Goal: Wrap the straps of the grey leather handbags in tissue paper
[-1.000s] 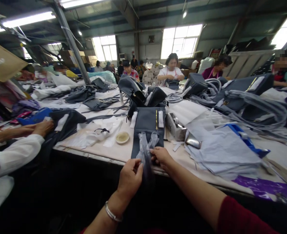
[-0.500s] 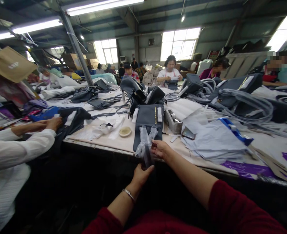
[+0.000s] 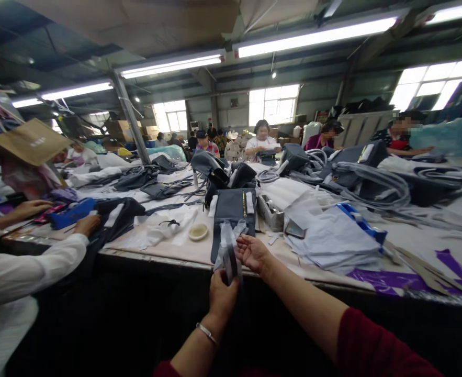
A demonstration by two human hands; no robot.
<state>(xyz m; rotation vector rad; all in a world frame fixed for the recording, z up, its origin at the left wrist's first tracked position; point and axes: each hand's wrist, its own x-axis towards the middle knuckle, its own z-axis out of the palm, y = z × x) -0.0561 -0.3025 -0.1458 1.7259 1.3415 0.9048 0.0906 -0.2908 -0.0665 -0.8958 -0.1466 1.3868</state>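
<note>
At the table's near edge a dark blue-grey bag lies with its flap toward me. It has a gold zip and white padding on its front. My left hand is closed round a dark strap, held upright in front of the flap. Clear plastic wrap covers the strap's upper part and bunches over the bag. My right hand is at the strap's right side, palm up and fingers curled, with thumb and fingertips at the plastic wrap. The strap's lower end is hidden by my left hand.
A tape dispenser and a phone lie right of the bag, beside white paper sheets. A round shallow dish sits on the left. More bags stand behind. A co-worker's hand touches dark material at left.
My view has tilted up and shifted right. My left hand has come up along the strap, which bends more now. The co-worker's hands at left have moved apart.
</note>
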